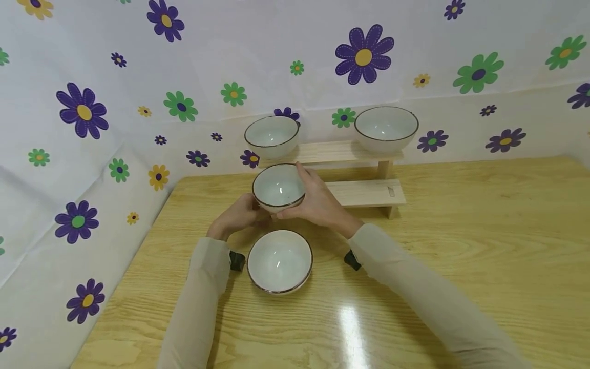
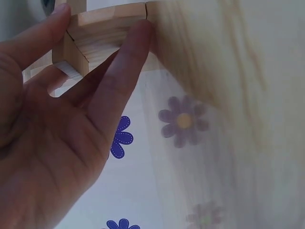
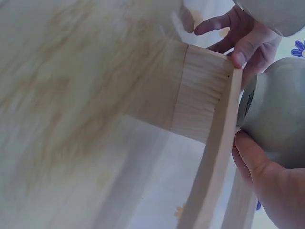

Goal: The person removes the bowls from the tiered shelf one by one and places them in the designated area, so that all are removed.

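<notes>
The right hand [image 1: 318,201] pinches a white bowl [image 1: 276,188] at the left end of the lower shelf [image 1: 364,193] (another bowl [image 1: 280,261] stands nearer, on the desk [image 1: 507,230]), grip spread round its side. The left hand [image 1: 241,212] touches the shelf; whether that grip clasps it, I cannot tell.

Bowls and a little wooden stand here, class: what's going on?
A person's right hand holds a bowl at the left end of the lower shelf of a wooden stand; the left hand touches the stand there. An upper-left bowl and an upper-right bowl stand on the upper shelf; a nearer bowl stands on the table.
</notes>
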Demonstrator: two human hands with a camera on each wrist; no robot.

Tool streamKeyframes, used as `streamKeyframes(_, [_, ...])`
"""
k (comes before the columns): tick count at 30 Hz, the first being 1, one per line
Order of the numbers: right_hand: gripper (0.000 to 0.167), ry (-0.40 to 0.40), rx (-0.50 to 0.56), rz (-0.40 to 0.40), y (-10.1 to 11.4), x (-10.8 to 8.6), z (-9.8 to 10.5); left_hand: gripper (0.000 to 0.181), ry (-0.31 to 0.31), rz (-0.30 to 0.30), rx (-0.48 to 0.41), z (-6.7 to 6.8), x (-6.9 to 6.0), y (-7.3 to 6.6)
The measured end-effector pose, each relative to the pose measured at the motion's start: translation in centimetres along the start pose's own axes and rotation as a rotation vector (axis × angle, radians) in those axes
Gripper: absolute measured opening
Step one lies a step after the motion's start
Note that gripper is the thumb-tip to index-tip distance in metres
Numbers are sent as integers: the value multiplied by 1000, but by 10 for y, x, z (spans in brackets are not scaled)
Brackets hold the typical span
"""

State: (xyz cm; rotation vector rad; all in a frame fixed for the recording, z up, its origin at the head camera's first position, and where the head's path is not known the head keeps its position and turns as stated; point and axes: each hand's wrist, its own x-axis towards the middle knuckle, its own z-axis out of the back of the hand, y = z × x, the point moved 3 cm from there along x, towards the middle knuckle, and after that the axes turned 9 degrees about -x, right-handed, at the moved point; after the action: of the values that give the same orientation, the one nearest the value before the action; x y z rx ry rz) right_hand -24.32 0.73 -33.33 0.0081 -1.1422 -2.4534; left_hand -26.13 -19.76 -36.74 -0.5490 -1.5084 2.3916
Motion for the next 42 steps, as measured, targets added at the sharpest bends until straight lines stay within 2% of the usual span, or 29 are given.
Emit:
streamKeyframes(8, [127,-24,-12,-23,-6,-11,20,39,16,32,-8,-2,2,-4])
streamKeyframes(10, [126,-33,-15,-24,-8,-14,24,44,22,25,-12,-3,2,-5])
streamKeyframes(13, [126,-49,-28,-31,-11,-21,31,61,44,19,-27,-2,3,-7])
streamKeyframes(17, [124,-53,-29,-36,-15,-30,38,76,60,44,-64,0,3,-6])
streamKeyframes(25, [123,-62,-40,-21,-22,-47,48,77,74,65,-67,3,3,-4])
streamKeyframes(30, [122,-64,-55,2,-26,-56,52,76,56,78,-66,4,1,-1])
streamKeyframes(34, [124,-58,-64,-15,-30,-63,54,76,49,86,-52,4,-2,0])
streamKeyframes(42, [125,-61,-98,-10,-32,-81,63,76,61,89,-48,0,3,2])
